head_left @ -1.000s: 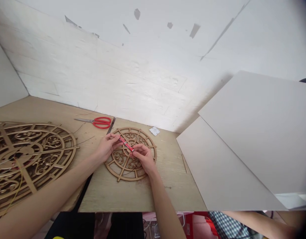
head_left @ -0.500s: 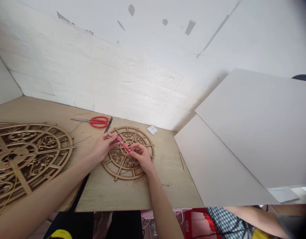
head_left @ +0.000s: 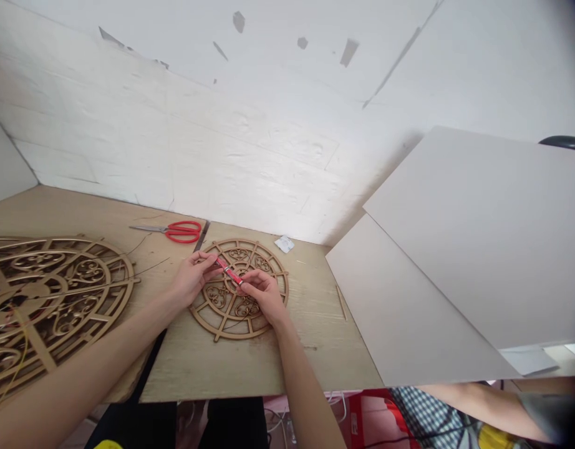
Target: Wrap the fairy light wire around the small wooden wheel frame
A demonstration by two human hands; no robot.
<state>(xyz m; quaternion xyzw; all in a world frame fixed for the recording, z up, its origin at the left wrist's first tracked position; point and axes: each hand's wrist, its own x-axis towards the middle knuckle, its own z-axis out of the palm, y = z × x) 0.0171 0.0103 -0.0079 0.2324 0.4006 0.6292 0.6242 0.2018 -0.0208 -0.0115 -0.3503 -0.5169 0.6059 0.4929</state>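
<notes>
A slim red marker pen with a pale band round its middle slants between my hands. My left hand pinches its upper left end, and my right hand grips the lower right end. Directly beneath them, a small round gold-brown lattice panel with scrollwork and spokes lies flat on the wooden table. My hands and the pen hide part of its centre.
Red-handled scissors lie behind my left hand. A larger round lattice panel with wires is on the left. Near the wall rests a small white packet. Large white boards stand at right, with another person's arm beyond.
Both hands keep their hold on the pen, which has barely moved over the small panel. The whole view has shifted slightly.
</notes>
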